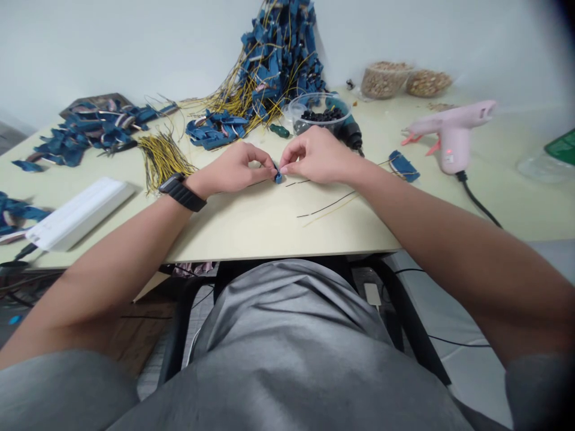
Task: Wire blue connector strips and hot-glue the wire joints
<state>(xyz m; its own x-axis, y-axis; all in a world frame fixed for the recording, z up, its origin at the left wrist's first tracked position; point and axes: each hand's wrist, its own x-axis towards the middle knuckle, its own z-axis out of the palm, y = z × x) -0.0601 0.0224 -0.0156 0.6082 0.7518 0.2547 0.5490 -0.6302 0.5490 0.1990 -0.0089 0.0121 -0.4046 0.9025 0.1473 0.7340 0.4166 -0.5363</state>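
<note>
Over the middle of the table, my left hand point(238, 167) pinches a small blue piece point(278, 178) between thumb and forefinger. From the other side my right hand point(318, 157) meets it, thumb and forefinger closed close to the piece. Whatever lies between the right fingertips is too small to make out. Below the right hand, a black wire point(323, 209) and a yellow wire point(330, 214) stretch across the tabletop. A flat blue piece with wires point(403, 166) lies beyond the right forearm. Near the left wrist is a bundle of yellow and black wires point(164, 157).
A tall heap of blue wired pieces point(281, 60) stands at the back. Behind my right hand sits a clear tub point(299, 109) with black parts. A pink glue gun point(453, 129) stands on the right, its cord trailing forward. At left lie a white box point(83, 212) and pliers point(121, 147).
</note>
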